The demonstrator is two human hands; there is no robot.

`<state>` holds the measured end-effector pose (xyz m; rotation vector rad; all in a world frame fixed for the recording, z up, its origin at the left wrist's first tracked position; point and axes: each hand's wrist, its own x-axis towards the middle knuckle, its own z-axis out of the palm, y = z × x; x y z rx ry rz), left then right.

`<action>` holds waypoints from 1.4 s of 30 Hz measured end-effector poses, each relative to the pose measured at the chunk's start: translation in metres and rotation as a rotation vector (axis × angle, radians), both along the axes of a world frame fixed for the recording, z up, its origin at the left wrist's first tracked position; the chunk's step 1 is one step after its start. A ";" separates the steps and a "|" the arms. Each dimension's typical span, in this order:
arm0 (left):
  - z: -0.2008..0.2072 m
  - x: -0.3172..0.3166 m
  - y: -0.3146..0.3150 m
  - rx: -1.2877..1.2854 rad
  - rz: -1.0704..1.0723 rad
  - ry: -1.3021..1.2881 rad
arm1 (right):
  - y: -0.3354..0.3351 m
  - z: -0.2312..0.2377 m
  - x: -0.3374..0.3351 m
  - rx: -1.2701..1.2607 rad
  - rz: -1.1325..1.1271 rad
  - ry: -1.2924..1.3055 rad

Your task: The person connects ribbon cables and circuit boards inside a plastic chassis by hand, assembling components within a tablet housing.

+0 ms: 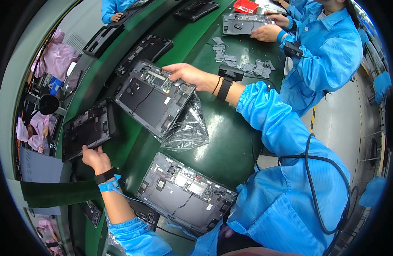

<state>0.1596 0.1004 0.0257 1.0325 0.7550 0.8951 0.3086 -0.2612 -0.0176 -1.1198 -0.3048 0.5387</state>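
My right hand (189, 76) grips the upper right edge of an opened laptop base (147, 104), thumb on top near the circuit board. This base is tilted, with its dark inner side and a thin cable showing. A crumpled clear plastic bag (189, 128) lies under its near corner. On the left, my left hand (97, 160) is closed on the near edge of a second dark laptop base (86, 130); part of its grip is hidden beneath. A third opened laptop base (186, 192), with a silver-covered board, lies in front of me.
More dark laptop parts (147, 49) lie behind the held base, along the green conveyor belt (179, 38). Grey scraps (243, 64) are strewn on the green table. At upper right a co-worker (318, 47) holds another laptop base (247, 24) beside a red tray (245, 6). A black cable (308, 170) hangs by my right sleeve.
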 end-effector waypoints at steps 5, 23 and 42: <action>0.018 -0.024 -0.002 -0.056 -0.140 -0.222 | -0.009 0.009 0.001 -0.090 -0.059 -0.082; 0.024 -0.290 -0.195 0.044 -0.213 0.283 | 0.183 -0.022 -0.013 -0.500 0.060 -0.517; 0.015 -0.333 -0.161 0.480 -0.826 0.715 | 0.015 -0.019 -0.147 -0.739 -0.026 -1.423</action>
